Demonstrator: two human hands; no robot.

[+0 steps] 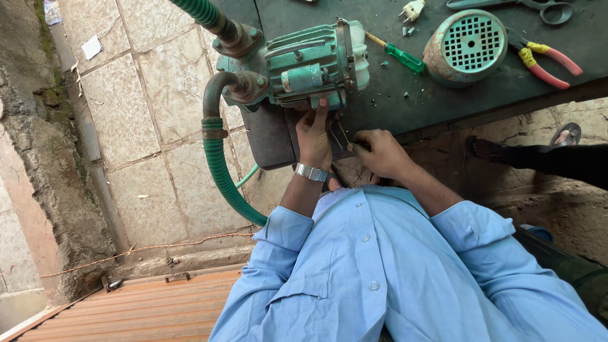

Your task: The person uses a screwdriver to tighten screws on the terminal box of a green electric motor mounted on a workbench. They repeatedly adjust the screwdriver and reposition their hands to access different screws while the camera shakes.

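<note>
Fan cover (467,46) off, pump (297,63) opened. Left hand (314,136) presses its base, fingers extended; right hand (379,152) pinches wires (339,134). Reassembly remains.

An outdoor repair workshop — a rough, open-air spot for fixing machines. A dark counter (443,95) carries a green pump (304,63) with hoses (221,171), its fan cover (467,45) taken off, a screwdriver (399,56), pliers (544,60) and scissors (525,6). Below lie worn stone paving (145,126), a mossy wall (38,158) — and bare dirt.
</note>
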